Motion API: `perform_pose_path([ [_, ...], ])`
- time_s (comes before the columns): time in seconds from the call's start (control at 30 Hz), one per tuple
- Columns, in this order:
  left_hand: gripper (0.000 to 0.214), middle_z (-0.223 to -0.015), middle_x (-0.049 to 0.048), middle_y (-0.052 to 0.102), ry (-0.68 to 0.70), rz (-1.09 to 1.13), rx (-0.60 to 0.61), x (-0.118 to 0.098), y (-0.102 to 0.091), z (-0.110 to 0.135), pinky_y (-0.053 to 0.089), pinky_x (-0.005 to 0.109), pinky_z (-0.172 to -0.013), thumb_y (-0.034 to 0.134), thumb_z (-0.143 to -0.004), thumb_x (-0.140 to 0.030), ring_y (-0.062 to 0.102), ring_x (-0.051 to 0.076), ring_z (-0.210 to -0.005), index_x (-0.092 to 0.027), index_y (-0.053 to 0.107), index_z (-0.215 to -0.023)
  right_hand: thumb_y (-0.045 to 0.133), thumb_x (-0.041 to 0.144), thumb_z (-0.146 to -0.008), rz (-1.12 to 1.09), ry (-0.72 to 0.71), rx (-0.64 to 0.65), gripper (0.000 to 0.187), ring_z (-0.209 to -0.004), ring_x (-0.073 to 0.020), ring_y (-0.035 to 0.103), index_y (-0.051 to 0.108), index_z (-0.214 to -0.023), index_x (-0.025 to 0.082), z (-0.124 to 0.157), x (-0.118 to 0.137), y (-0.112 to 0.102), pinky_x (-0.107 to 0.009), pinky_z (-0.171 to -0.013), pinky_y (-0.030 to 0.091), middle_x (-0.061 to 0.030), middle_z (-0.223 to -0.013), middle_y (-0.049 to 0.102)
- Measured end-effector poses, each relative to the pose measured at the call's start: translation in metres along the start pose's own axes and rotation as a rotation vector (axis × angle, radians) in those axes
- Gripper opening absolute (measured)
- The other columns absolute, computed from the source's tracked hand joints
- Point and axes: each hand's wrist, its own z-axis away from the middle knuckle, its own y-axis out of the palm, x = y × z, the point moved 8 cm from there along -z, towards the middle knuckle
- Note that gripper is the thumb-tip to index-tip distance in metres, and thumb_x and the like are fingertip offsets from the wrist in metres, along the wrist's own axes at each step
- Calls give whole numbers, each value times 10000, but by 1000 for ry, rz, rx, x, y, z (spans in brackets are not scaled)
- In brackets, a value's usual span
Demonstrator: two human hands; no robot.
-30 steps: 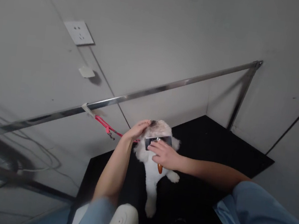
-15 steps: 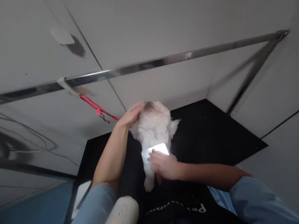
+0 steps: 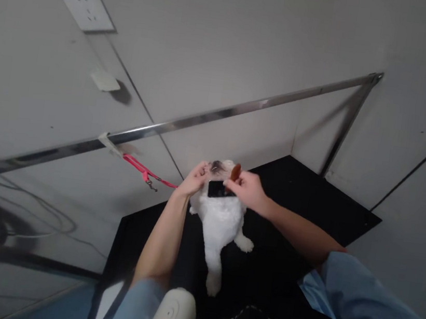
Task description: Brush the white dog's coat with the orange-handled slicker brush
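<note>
Gripping brush [image 3: 217, 189], right hand [image 3: 250, 189] points leftward; left hand [image 3: 194, 179] touches dog [image 3: 221, 219].

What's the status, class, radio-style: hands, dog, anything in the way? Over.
Left hand at white dog, by its head; right hand gripping brush. Dog on black table. Red leash beside left hand, seemingly clear of brush.

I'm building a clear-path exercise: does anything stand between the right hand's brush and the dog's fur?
Nothing visible does. The right hand holds the brush over the dog, and no object shows between them; whether they touch is hidden. The red leash lies off to the side, toward the left hand.
</note>
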Motion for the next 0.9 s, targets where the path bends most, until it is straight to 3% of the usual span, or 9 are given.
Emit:
perform_pose_path([
  [0.1, 395, -679, -38, 593, 21, -18, 31, -7, 2, 2, 411, 217, -569, 872, -629, -361, 511, 94, -572, -183, 563, -798, 648, 414, -882, 83, -233, -191, 249, -777, -173, 620, 701, -829, 176, -24, 29, -33, -328, -795, 496, -40, -768, 665],
  [0.2, 410, -693, -27, 598, 14, -25, 41, -11, 2, 3, 405, 215, -571, 864, -641, -407, 517, 98, -591, -178, 571, -813, 694, 406, -844, 150, -366, 23, 257, -707, -152, 601, 678, -731, 175, -18, 43, -16, -302, -752, 478, -15, -680, 641],
  [0.27, 432, -726, -14, 618, 10, -27, 43, -12, 2, 2, 422, 223, -602, 878, -619, -406, 543, 111, -632, -174, 586, -835, 694, 382, -844, 137, -337, 86, 266, -627, -128, 575, 657, -694, 166, -17, 41, -11, -263, -664, 463, -2, -642, 625],
  [0.4, 421, -687, -25, 597, 22, -49, 24, -20, 3, 5, 422, 230, -606, 890, -591, -379, 522, 112, -613, -176, 597, -815, 620, 326, -899, 43, -349, -141, 172, -795, -160, 649, 685, -865, 170, -26, 52, -38, -280, -749, 500, -52, -851, 706],
  [0.57, 420, -704, -21, 602, 33, -68, 2, -28, 5, 13, 431, 235, -631, 893, -558, -374, 519, 114, -633, -175, 590, -769, 677, 275, -838, -8, -300, 321, 113, -613, -125, 622, 666, -814, 165, -26, 54, -3, -234, -611, 493, -1, -687, 677],
  [0.63, 395, -716, -19, 607, 40, -101, -20, -30, 3, 17, 431, 238, -646, 874, -570, -359, 529, 122, -656, -176, 597, -784, 629, 288, -876, -65, -221, 168, 141, -652, -130, 648, 665, -894, 153, -28, 49, -14, -238, -624, 510, -26, -761, 705],
  [0.73, 354, -685, -28, 581, 41, -136, -35, -32, 0, 21, 417, 236, -636, 847, -598, -352, 520, 121, -643, -181, 596, -778, 621, 289, -881, -68, -316, -50, 130, -807, -156, 682, 658, -917, 170, -21, 56, -29, -280, -749, 540, -59, -897, 729],
  [0.8, 374, -699, -24, 587, 31, -116, -22, -30, 0, 22, 416, 238, -631, 852, -603, -384, 526, 122, -644, -181, 594, -784, 661, 282, -849, -66, -354, 92, 102, -762, -147, 680, 655, -850, 179, -16, 60, -16, -268, -729, 539, -32, -824, 721],
  [0.9, 453, -726, -18, 599, 31, -90, -16, -28, -3, 22, 423, 236, -636, 880, -580, -439, 529, 116, -655, -176, 585, -800, 677, 301, -826, -148, -175, 265, 135, -595, -126, 642, 646, -825, 170, -25, 41, -4, -237, -603, 515, 4, -673, 672],
])
